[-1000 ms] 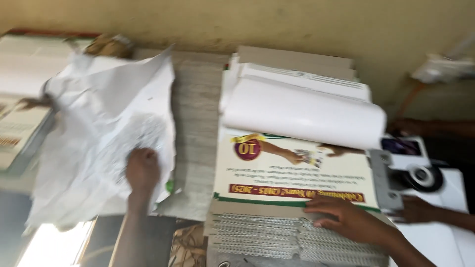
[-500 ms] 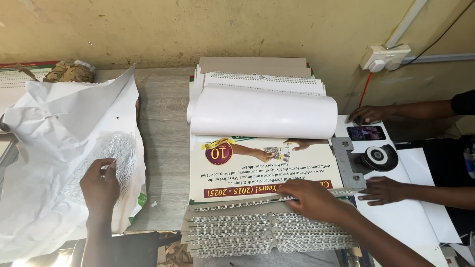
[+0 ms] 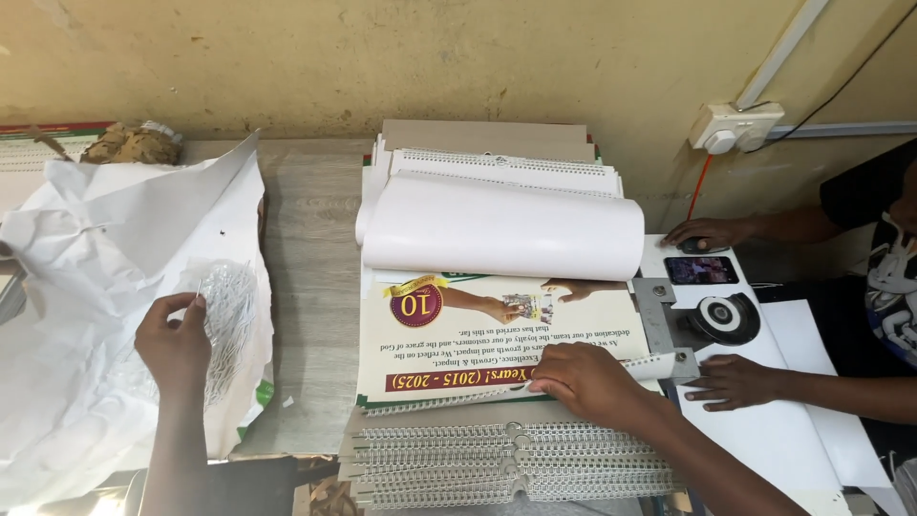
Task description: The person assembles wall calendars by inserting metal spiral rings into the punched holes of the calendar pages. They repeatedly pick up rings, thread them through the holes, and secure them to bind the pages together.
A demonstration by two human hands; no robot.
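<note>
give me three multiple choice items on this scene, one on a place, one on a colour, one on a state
1. Where is the left hand?
A. on the crumpled white paper
B. on the phone
C. on the wall socket

2. What colour is the round badge on the printed sheet?
A. blue
B. dark red
C. grey

3. How do the upper white pages lie?
A. flat
B. torn in strips
C. curled back in a roll

Answers: 1 A, its fingers pinch white wire loops there; 2 B, maroon with gold ribbon; 3 C, they arch away from the right hand.

white paper sheet cut off at left edge, wire binding strips partly under forearm
</note>
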